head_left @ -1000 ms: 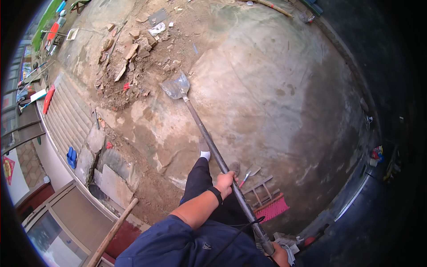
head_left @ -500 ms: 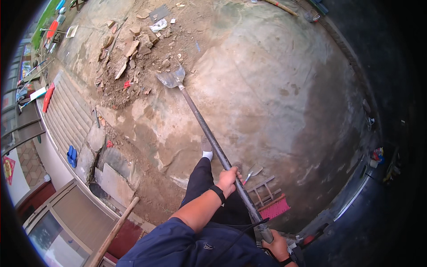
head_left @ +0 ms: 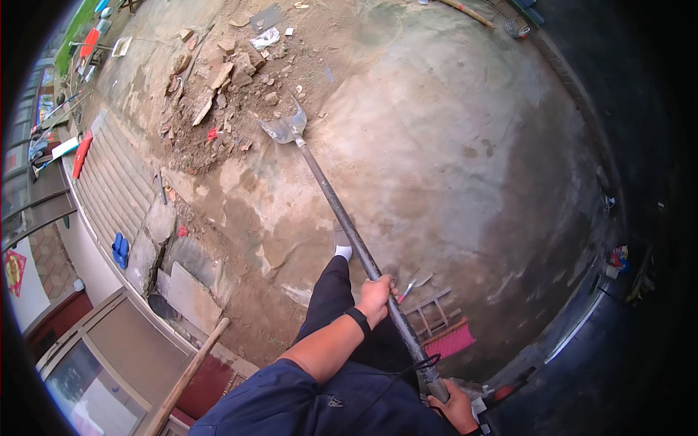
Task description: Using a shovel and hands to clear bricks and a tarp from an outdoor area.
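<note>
A long-handled shovel [head_left: 337, 205] slants from my body toward the far left. My left hand [head_left: 376, 299], with a dark band at the wrist, is closed round the middle of its shaft. Lower down, my right hand [head_left: 458, 410] is wrapped round the near end of the handle. The broad metal blade [head_left: 282, 131] is at the right edge of a heap of soil and broken slabs [head_left: 211, 102]. Whether the blade touches the ground is hard to tell. A small red scrap [head_left: 212, 134] lies in the heap, left of the blade.
Concrete steps [head_left: 120, 174] rise on the left, with blue slippers [head_left: 120, 251] near them. Loose slabs [head_left: 190, 298] and a wooden pole [head_left: 190, 374] lie at lower left. A trowel-like tool [head_left: 414, 283], a small wooden frame [head_left: 430, 312] and a pink mat [head_left: 447, 340] are right of my legs.
The whole view has shifted slightly. The shovel blade has turned a little and sits slightly nearer me against the heap. Both hands keep their hold on the handle.
</note>
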`<action>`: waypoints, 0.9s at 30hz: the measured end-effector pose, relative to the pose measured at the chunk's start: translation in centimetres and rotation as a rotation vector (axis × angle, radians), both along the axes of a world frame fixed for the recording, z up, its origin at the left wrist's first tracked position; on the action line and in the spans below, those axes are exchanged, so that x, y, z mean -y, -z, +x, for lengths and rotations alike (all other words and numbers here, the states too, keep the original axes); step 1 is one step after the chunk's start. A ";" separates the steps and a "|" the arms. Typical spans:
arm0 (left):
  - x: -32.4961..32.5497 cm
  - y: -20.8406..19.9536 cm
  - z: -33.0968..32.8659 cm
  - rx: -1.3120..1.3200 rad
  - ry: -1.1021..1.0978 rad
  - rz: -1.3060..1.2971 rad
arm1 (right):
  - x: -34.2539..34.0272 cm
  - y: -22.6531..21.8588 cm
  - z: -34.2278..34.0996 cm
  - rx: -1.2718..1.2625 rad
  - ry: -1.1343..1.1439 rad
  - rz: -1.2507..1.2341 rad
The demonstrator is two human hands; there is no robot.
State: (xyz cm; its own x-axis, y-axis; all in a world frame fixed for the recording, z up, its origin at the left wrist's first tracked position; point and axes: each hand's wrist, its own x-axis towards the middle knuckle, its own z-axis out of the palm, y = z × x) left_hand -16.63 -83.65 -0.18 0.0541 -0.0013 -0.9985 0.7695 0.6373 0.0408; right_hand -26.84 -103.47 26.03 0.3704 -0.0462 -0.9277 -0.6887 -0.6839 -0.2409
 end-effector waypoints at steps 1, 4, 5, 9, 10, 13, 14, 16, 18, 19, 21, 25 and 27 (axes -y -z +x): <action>-0.4 0.4 0.8 -0.005 -0.002 -0.004 | -0.7 0.2 0.9 -0.004 -0.002 -0.001; -2.7 1.5 3.4 -0.018 -0.017 0.014 | -3.1 1.5 2.0 0.109 0.034 -0.031; -3.5 1.8 4.6 0.014 -0.009 0.011 | -3.3 2.5 2.0 0.110 0.041 -0.035; -6.8 3.6 7.4 0.082 -0.046 0.106 | -4.7 5.3 3.9 0.205 -0.003 0.060; -7.2 3.8 7.3 0.105 -0.040 0.113 | -4.9 6.1 3.5 0.205 0.011 0.087; -8.5 2.8 6.6 0.076 -0.007 0.217 | -5.9 6.4 2.9 0.179 0.008 0.116; -8.9 2.7 7.2 0.061 -0.004 0.237 | -6.1 6.9 2.8 0.174 0.006 0.116; -10.6 2.7 9.3 0.112 0.011 0.239 | -7.2 7.8 3.6 0.172 -0.001 0.126; -13.0 2.9 11.9 0.194 0.003 0.262 | -9.0 9.1 6.2 0.227 -0.038 0.138; -14.6 3.1 13.6 0.230 -0.020 0.292 | -10.2 10.2 8.1 0.234 -0.041 0.142; -17.9 2.4 16.8 0.326 0.028 0.347 | -12.7 11.4 10.4 0.319 -0.005 0.296; -19.6 1.7 17.1 0.291 0.093 0.413 | -14.3 9.5 11.7 0.259 0.065 0.344; -17.7 1.5 14.9 0.281 0.061 0.328 | -12.3 8.3 10.9 0.257 0.000 0.270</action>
